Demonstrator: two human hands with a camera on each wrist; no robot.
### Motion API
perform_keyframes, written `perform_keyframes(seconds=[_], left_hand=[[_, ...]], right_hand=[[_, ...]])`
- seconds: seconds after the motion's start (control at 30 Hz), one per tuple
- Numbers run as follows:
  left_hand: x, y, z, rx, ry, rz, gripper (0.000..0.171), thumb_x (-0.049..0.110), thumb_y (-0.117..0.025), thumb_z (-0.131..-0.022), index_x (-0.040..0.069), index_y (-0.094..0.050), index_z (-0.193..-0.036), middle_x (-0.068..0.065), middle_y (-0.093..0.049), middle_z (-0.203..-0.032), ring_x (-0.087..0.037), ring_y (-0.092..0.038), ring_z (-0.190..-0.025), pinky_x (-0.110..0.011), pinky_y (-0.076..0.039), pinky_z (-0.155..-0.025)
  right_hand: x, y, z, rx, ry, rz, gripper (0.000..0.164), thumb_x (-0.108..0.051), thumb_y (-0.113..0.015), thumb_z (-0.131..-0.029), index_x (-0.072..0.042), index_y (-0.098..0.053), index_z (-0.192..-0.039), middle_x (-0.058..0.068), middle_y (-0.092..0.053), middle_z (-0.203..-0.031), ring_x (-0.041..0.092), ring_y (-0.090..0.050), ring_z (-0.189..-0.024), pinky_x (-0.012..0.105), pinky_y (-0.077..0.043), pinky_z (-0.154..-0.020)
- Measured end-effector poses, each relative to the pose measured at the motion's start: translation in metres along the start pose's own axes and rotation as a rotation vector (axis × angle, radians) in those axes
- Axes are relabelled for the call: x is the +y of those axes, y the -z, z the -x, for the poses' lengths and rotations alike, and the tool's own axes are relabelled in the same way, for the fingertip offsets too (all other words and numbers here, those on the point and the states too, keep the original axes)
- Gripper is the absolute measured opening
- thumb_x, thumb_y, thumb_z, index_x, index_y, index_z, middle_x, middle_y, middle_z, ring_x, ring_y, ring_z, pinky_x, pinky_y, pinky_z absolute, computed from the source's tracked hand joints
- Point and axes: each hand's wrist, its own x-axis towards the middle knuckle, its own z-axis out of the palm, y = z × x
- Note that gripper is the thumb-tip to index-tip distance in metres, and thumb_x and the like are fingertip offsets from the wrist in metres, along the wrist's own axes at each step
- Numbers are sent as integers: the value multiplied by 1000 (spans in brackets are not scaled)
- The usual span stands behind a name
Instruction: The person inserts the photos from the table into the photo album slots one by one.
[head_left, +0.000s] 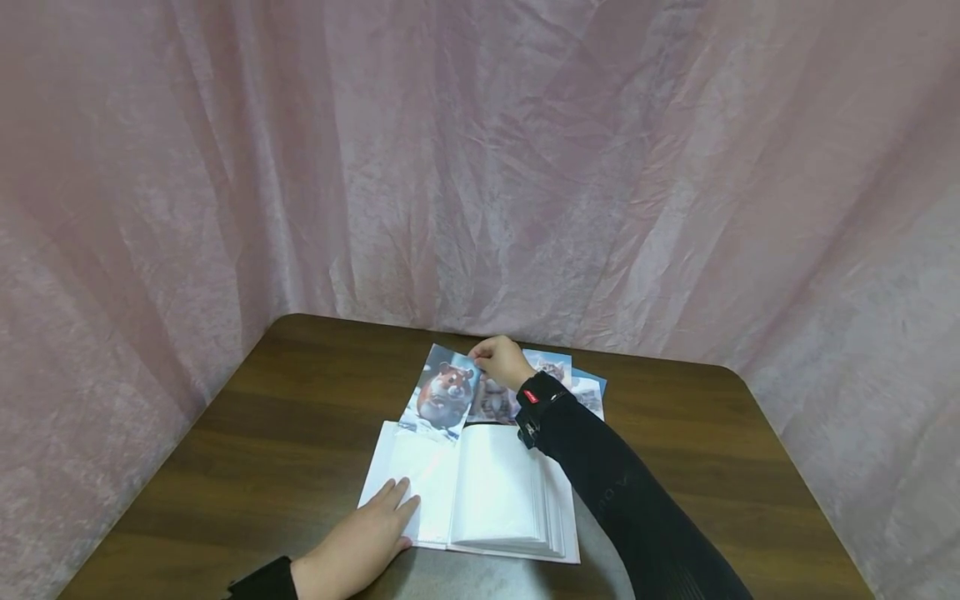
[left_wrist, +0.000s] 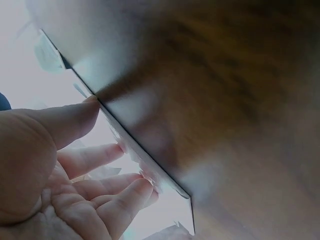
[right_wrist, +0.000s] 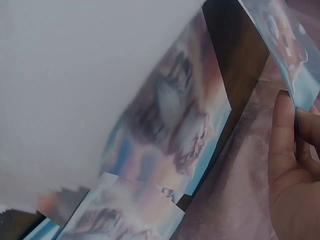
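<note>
An open photo album (head_left: 498,487) with white pages lies near the table's front edge. My left hand (head_left: 363,533) rests on its left page with the fingers spread and fairly straight; in the left wrist view the thumb (left_wrist: 75,120) lies along the album's edge. Between thumb and fingers, my right hand (head_left: 504,361) pinches the upper right corner of a photo (head_left: 444,392) of a hamster-like animal. That photo's lower edge overlaps the top of the left page. In the right wrist view the pinched photo (right_wrist: 292,45) is tilted up, away from the other photos.
Behind the album lie several more animal photos (head_left: 551,362), partly overlapping and partly covered by the right arm. The brown wooden table (head_left: 712,433) reaches back to a pink curtain (head_left: 465,167).
</note>
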Motion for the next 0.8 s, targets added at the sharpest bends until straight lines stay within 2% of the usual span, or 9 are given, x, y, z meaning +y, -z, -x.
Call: perform_keyframes(seconds=[0.17,0.33,0.4,0.6,0.8], left_hand=[[0,0,1,10,-1,-4,46,22,-74,-90,-6,-64,-126,-31,-55,-136,-45,-53,-126,-53,-48,-99],[-1,0,2,12,-4,-6,46,22,-74,-90,-6,-64,-126,-31,-55,-136,-46,-54,-126,-53,-49,-98],[-1,-1,2,12,-3,-7,47,22,-74,-90,-6,-64,-126,-31,-55,-136,-46,-54,-126,-52,-49,-98],[-2,-2,2,27,-9,-16,47,22,-74,-90,-6,-64,-126,-31,-55,-135,-45,-54,-126,-51,-50,-97],[-3,-2,1,28,-29,-38,46,21,-74,-89,-7,-64,-125,-32,-56,-133,-45,-55,-124,-51,-49,-98]], right_hand=[[-5,0,-2,-7,5,40,16,-1,-62,-98,0,-74,-107,14,-72,-106,33,-71,-86,27,-57,-67],[-3,-3,-6,-38,-3,16,17,-2,-62,-98,-1,-75,-108,13,-72,-109,23,-71,-83,36,-60,-75],[-3,-4,-7,-57,8,6,17,-1,-62,-98,0,-75,-109,14,-72,-110,23,-71,-83,40,-60,-77],[-4,-8,-7,-103,8,20,16,-1,-63,-97,-2,-75,-108,13,-73,-108,29,-72,-84,37,-60,-75],[-6,-13,-3,-146,14,34,17,-2,-64,-97,-4,-75,-110,10,-73,-108,22,-72,-83,34,-59,-76]])
